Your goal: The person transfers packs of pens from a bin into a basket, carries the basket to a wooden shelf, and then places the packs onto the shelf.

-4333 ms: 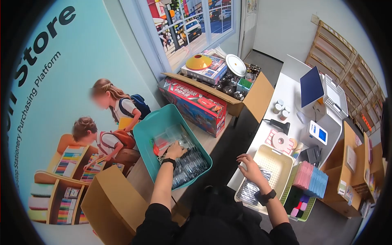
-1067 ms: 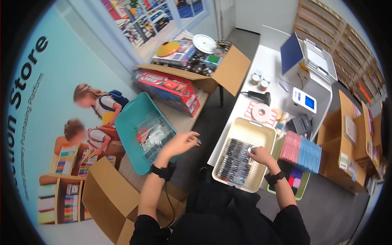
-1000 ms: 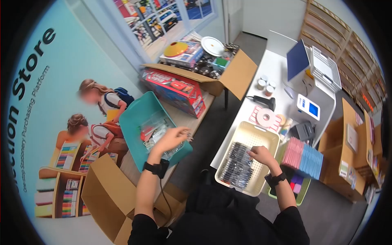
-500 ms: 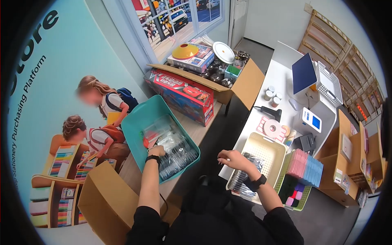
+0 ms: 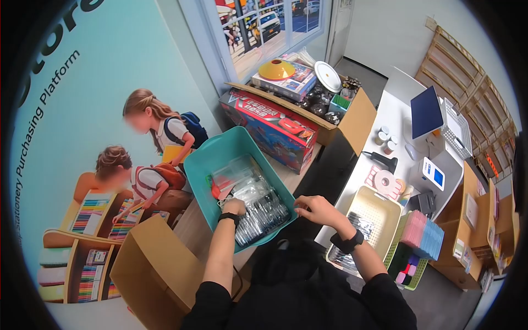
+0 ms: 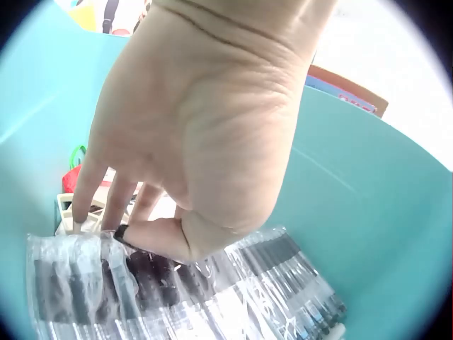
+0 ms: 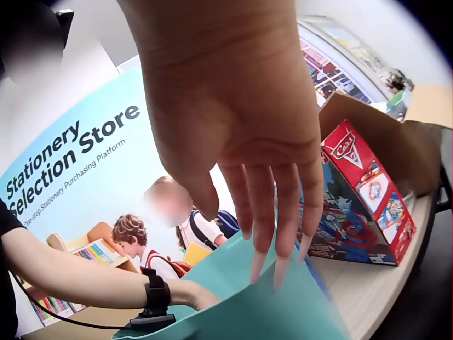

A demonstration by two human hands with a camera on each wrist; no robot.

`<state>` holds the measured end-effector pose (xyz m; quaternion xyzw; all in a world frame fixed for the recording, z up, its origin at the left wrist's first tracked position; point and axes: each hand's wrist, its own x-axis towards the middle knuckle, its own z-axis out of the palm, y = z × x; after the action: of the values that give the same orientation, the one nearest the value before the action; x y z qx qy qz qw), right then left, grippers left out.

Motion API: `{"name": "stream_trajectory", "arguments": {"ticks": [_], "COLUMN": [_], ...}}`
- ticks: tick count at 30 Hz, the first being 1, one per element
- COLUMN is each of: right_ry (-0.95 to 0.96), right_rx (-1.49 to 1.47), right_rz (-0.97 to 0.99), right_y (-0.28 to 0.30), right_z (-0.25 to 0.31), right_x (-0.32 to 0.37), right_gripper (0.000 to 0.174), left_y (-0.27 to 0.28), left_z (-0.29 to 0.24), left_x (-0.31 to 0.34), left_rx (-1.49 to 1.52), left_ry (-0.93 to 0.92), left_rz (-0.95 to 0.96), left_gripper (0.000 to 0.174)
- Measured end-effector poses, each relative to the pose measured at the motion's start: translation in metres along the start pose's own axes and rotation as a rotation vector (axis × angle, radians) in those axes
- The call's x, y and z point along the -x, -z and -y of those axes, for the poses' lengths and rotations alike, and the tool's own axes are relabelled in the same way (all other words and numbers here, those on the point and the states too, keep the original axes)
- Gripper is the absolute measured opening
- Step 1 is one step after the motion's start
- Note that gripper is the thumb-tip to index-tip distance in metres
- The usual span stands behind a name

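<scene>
My left hand (image 5: pixel 235 207) is down inside the teal bin (image 5: pixel 220 147), at the near end of a row of clear-sleeved packets (image 5: pixel 261 220) with dark contents. In the left wrist view its thumb lies over the packets' (image 6: pixel 233 304) top edges, and its fingertips drop behind them; I cannot tell whether it pinches one. At the bin's right rim, my right hand (image 5: pixel 314 210) hangs with fingers extended. The right wrist view has its long-nailed fingers (image 7: pixel 287 205) pointing down across the teal rim, holding nothing. Red and white packaged items (image 5: pixel 220 187) lie deeper in the bin.
A cream basket (image 5: pixel 388 217) of similar packets (image 5: pixel 360 223) stands on the white desk, beside a green basket (image 5: pixel 421 269). Behind the bin are a red toy box (image 5: pixel 269 126) and an open carton (image 5: pixel 357 124). Another carton (image 5: pixel 157 269) stands front left.
My right hand was over the cream basket a second ago and has moved left to the teal bin's rim. My left hand has gone from above the bin's right side down to the packets.
</scene>
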<state>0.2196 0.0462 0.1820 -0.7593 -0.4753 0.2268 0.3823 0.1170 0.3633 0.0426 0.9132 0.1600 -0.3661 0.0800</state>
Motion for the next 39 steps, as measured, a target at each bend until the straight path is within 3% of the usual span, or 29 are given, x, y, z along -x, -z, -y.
{"name": "stream_trajectory", "arguments": {"ticks": [4,12,17,18,23,29,35,37,39], "right_ry": [-0.007,-0.039,-0.049,-0.061,-0.108,-0.155,-0.167,-0.162,-0.162], "right_rx": [0.056,0.043,-0.030,-0.057,-0.118,-0.177,-0.150,-0.150,-0.157], "right_rz": [-0.012,-0.044,-0.056,-0.068,-0.152,-0.205,-0.202,-0.189,-0.176], "right_y": [0.000,-0.006,-0.009,-0.007,0.000,0.001,0.007,0.009,0.012], "right_z": [0.007,0.003,-0.001,0.000,0.003,-0.005,-0.009,-0.009,-0.009], "right_x": [-0.007,-0.006,0.007,0.011,0.028,0.044,0.056,0.059,0.062], "right_gripper": [0.022,0.022,0.022,0.022,0.021,0.021,0.021,0.021,0.021], "left_y": [0.036,0.033,0.031,0.033,0.029,0.018,0.002,0.005,0.018], "left_z": [-0.013,-0.005,0.000,0.000,-0.001,0.003,0.020,0.021,0.011], "left_x": [0.033,0.044,0.001,-0.007,-0.011,-0.017,-0.025,-0.023,-0.001], "left_rx": [0.037,0.153,0.073,0.085,0.055,0.128,0.164,0.272,0.218], "left_ry": [-0.014,-0.001,0.091,0.180,0.071,0.138,-0.014,-0.101,-0.105], "left_rz": [0.189,0.108,0.375,0.499,0.510,0.434,0.375,0.537,0.424], "left_gripper": [0.041,0.042,0.047,0.052,0.056,0.062,0.076,0.096,0.094]}}
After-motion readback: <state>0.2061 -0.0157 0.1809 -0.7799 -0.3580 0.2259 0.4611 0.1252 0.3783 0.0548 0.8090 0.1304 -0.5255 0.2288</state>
